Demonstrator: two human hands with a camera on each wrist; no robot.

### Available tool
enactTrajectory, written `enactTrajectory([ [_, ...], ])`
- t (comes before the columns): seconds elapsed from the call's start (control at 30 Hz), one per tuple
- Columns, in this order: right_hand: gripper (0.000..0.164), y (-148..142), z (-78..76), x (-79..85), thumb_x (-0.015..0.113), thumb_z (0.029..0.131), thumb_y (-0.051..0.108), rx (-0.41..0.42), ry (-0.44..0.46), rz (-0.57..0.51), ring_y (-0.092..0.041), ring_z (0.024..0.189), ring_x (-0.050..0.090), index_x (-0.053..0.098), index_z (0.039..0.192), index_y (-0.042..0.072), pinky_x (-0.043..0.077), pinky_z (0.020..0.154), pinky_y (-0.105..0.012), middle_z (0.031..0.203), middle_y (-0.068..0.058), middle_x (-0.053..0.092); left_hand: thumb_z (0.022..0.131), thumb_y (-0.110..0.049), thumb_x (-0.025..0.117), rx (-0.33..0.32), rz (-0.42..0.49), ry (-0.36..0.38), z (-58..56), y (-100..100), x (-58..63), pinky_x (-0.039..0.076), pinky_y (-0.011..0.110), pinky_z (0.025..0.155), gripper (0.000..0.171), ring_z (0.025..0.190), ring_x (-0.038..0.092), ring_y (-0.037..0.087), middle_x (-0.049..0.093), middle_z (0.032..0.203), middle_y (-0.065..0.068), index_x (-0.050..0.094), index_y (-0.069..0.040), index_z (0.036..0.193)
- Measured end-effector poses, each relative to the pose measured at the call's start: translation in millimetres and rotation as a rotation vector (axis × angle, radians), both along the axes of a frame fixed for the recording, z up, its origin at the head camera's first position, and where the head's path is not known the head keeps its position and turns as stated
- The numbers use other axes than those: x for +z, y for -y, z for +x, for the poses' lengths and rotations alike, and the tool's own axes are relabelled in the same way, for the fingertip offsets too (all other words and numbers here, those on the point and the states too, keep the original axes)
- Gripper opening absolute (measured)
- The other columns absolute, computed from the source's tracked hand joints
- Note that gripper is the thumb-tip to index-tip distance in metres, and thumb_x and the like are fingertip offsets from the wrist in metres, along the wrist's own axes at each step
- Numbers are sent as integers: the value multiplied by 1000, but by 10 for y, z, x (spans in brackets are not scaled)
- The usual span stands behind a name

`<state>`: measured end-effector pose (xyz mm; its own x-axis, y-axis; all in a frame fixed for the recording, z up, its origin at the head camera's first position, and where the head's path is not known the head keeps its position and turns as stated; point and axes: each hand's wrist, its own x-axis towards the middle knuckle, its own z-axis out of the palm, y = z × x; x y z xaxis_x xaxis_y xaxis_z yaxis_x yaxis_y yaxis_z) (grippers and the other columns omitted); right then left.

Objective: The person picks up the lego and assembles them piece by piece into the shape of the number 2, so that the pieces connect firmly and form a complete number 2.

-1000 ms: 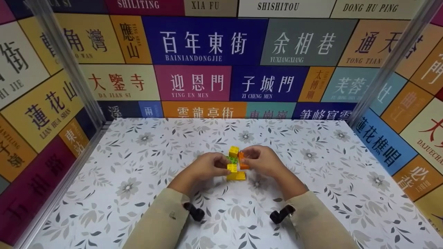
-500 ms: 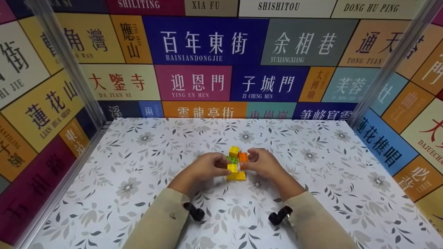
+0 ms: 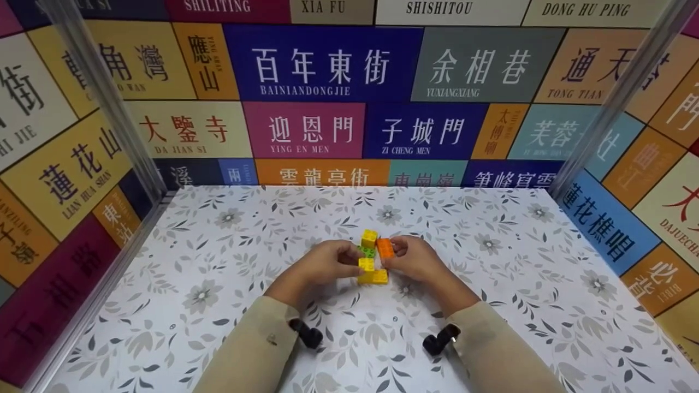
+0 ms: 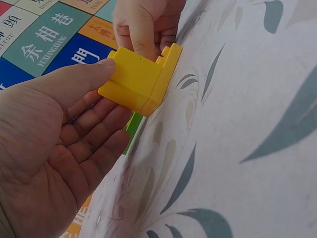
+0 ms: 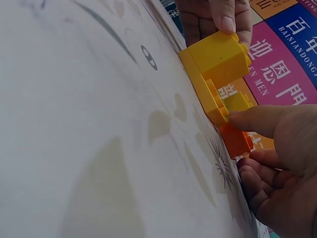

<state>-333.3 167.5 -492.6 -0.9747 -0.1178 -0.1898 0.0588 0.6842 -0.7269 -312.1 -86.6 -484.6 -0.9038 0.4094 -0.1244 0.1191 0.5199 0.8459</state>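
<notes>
A toy-brick structure stands on the table between both hands. Its near end is a yellow brick (image 3: 366, 265) over a flat yellow brick (image 3: 380, 278); a green brick (image 3: 368, 252) and another yellow brick (image 3: 369, 238) lie behind. My left hand (image 3: 326, 261) pinches the near yellow brick, thumb on its side in the left wrist view, with a strip of green brick (image 4: 132, 131) showing below. My right hand (image 3: 418, 259) holds an orange brick (image 3: 385, 248) between thumb and fingers, just right of the green one. In the right wrist view the orange brick (image 5: 235, 141) is partly hidden behind the flat yellow brick.
A white floral cloth (image 3: 229, 327) covers the table. Upright panels with coloured place-name signs (image 3: 322, 63) enclose the back and sides, with clear posts (image 3: 117, 103) at the corners. Black wrist mounts (image 3: 309, 334) stick out from both sleeves.
The orange brick has turned in my right hand, its broad face now showing more to the head camera. My right hand has shifted slightly nearer; the left keeps its grip in place.
</notes>
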Motion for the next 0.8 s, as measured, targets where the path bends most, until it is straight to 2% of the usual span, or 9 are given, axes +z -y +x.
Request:
enactTrajectory([
  [0.3,57,-6,-15,39,83,90,26,-64,25,-11,-25,116,66,66,142,12,57,103,-40,131,-9,71,92,-25,86,1,6,13,-13,6,9,58,40,104,23,106,71,14,76,110,-5,75,-25,113],
  [0.63,57,0,-9,78,83,90,22,-112,49,-42,-24,116,67,65,144,12,59,98,-36,133,-9,71,91,-26,87,15,5,44,4,3,18,57,39,103,23,106,70,14,76,109,-7,75,-28,111],
  [0.8,54,-35,-6,103,81,91,19,-114,25,-80,-24,117,67,67,143,12,60,94,-33,134,-9,72,91,-28,87,26,-7,62,13,0,15,57,39,103,23,106,69,15,75,109,-7,75,-30,111],
])
